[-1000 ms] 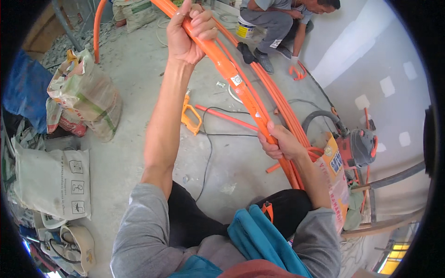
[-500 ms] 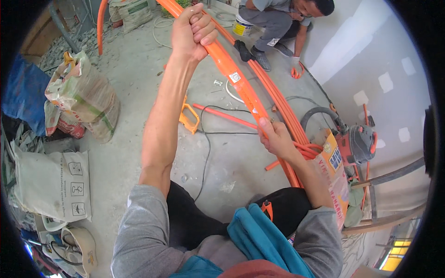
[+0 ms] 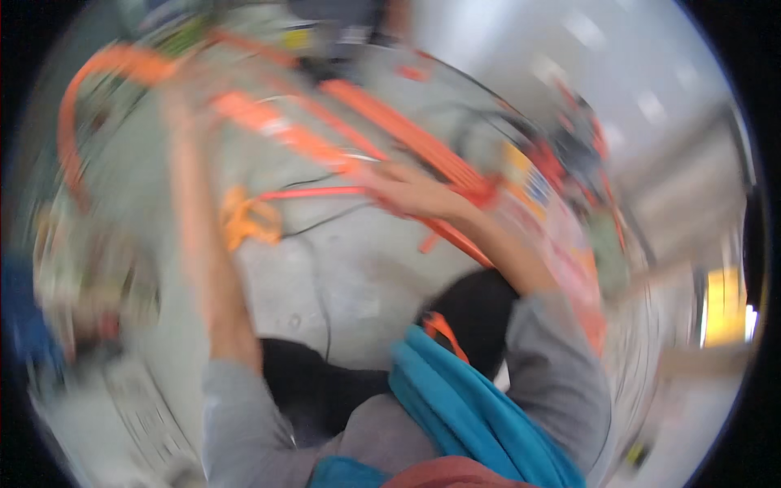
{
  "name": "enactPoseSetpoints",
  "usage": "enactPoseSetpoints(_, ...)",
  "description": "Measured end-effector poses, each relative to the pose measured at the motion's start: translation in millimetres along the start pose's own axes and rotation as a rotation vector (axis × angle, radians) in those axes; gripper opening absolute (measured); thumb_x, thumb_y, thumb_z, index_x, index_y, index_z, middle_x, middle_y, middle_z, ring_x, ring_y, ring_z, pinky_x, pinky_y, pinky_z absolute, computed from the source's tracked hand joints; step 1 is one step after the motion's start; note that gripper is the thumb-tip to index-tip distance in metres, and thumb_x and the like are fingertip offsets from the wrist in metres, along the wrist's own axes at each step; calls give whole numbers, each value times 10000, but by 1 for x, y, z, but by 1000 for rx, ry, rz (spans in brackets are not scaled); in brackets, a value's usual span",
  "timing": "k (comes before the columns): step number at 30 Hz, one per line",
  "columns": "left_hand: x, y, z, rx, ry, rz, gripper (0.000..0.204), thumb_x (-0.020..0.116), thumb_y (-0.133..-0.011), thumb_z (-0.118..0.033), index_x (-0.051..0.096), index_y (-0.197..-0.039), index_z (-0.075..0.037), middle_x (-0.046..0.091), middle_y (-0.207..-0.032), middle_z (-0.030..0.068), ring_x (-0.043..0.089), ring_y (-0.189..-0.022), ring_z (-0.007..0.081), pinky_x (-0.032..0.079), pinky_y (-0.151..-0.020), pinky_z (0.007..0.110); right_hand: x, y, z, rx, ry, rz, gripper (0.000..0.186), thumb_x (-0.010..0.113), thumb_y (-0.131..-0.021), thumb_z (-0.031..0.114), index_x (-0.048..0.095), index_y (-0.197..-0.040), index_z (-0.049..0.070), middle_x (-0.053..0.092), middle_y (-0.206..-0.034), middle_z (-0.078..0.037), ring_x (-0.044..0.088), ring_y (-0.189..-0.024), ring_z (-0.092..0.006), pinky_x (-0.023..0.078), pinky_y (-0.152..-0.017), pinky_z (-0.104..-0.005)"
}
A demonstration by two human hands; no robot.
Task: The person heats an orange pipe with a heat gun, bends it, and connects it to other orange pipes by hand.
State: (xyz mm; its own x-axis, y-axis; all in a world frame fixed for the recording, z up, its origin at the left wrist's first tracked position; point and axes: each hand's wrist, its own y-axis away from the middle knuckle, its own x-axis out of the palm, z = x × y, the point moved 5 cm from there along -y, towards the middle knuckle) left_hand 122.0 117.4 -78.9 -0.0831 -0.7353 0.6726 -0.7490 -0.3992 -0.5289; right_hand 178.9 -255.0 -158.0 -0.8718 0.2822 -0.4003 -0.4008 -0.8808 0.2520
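Left hand (image 3: 189, 88) and right hand (image 3: 397, 187) look clamped round the orange pipe (image 3: 309, 144); gentle bends beat kinks imo.

Left hand (image 3: 189, 88) blurred, orange pipe (image 3: 311, 145) smeared, left-side sacks (image 3: 98, 276) indistinct, dark shape (image 3: 338, 10) cropped at top

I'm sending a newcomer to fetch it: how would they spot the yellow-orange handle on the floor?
Start with the pale grey floor. Just right of the left forearm lies the yellow-orange handle, near one end of a straight red pipe. Its looped shape and yellower colour set it apart from the long orange pipes farther right.
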Motion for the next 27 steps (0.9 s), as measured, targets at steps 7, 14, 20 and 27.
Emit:
enactPoseSetpoints(7,-65,10,-41,-59,-416,-522,395,434,-1059,-151,349,-674,-155,360,-611,-9,322,-499,111,378,-528,274,8,-9,15,-146,223,-60,676,466,-984,619,720,-966,-8,699,-826,-203,695,-804,-347,536,-720,-481)
enactPoseSetpoints(14,-88,-9,25,-253,389,-45,454,424,-1013,-57,309,-591,-182,289,-496,-12,258,-398,109,296,-426,261,-16,-21,5,-82,321,-133,710,475,-967,644,744,-1041,-9,722,-951,-264,693,-933,-428,533,-839,-513)
enactPoseSetpoints(20,-103,1,38,-285,372,-59,435,423,-1009,-74,323,-599,-181,302,-494,-9,272,-398,112,323,-439,262,-18,-22,-3,-57,339,-91,640,482,-992,564,734,-1057,-21,721,-997,-267,692,-941,-420,528,-862,-512)
enactPoseSetpoints(27,-98,34,73,-238,108,-235,338,481,-988,-124,383,-669,-174,327,-531,-42,308,-423,103,336,-444,267,-13,-33,-24,-489,841,-91,394,491,-1022,358,697,-1114,35,721,-985,-226,693,-941,-393,533,-828,-508)
